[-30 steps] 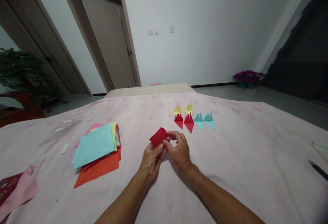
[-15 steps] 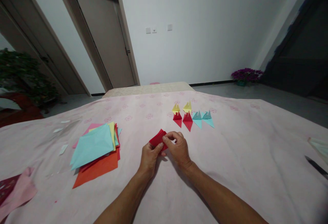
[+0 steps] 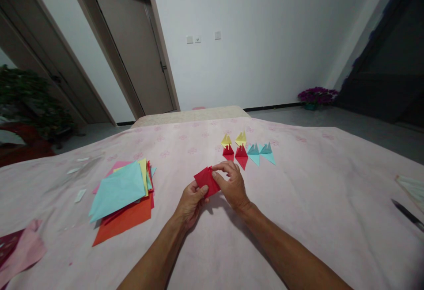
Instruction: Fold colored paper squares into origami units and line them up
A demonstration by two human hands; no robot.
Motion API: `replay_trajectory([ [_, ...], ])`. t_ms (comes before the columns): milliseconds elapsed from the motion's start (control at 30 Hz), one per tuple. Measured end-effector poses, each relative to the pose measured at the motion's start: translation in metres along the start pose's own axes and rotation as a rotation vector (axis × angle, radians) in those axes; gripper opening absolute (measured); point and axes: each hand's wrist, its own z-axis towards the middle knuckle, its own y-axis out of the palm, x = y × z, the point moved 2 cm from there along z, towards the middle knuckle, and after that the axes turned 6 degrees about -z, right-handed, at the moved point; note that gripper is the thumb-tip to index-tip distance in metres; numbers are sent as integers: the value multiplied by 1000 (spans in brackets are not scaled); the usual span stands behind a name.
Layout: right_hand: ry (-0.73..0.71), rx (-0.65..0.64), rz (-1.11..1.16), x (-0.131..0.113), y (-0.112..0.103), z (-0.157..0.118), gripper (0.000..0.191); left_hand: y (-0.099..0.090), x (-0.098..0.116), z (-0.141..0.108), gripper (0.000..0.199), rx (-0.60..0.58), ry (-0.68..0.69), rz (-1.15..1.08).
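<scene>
A folded piece of red paper (image 3: 207, 180), roughly square, is held just above the tablecloth between both hands. My left hand (image 3: 192, 202) pinches its lower left part, thumb on top. Thumb and fingers of my right hand (image 3: 232, 185) grip its upper right edge. Beyond the hands stand several folded paper birds: two red birds (image 3: 241, 154), two yellow birds (image 3: 241, 138) and two light blue birds (image 3: 254, 152). Which layers of the red paper the fingers hold is hidden.
Left of my hands lies a stack of coloured paper (image 3: 119, 190), light blue on top and orange below. A clear plastic wrapper (image 3: 66, 192) is beside it. Pink cloth (image 3: 28, 250) lies at the left edge, a dark pointed tool (image 3: 407, 212) at the right.
The red paper has turned and now shows a broader, flatter face. My right hand has shifted slightly, its fingers moving to the paper's top edge.
</scene>
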Motion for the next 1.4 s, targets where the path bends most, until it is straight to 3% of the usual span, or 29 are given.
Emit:
replay_trajectory([
  [233, 40, -62, -42, 4, -4, 9, 9, -5, 2, 2, 52, -50, -44, 38],
  [567, -36, -98, -97, -1, -9, 12, 7, -4, 3, 1, 51, -73, -52, 69],
  [933, 180, -124, 178, 13, -1, 13, 31, -8, 7, 4, 44, -20, -59, 48],
  [1167, 196, -307, 258, 11, 6, 7, 20, -6, 10, 3, 53, 13, -42, -5],
  [1267, 226, -301, 258, 9, 10, 2, 18, -5, 10, 2, 62, 30, 11, 1],
  [1400, 154, -210, 51, 2, 6, 0, 18, -4, 9, 0, 73, 134, 193, 92],
])
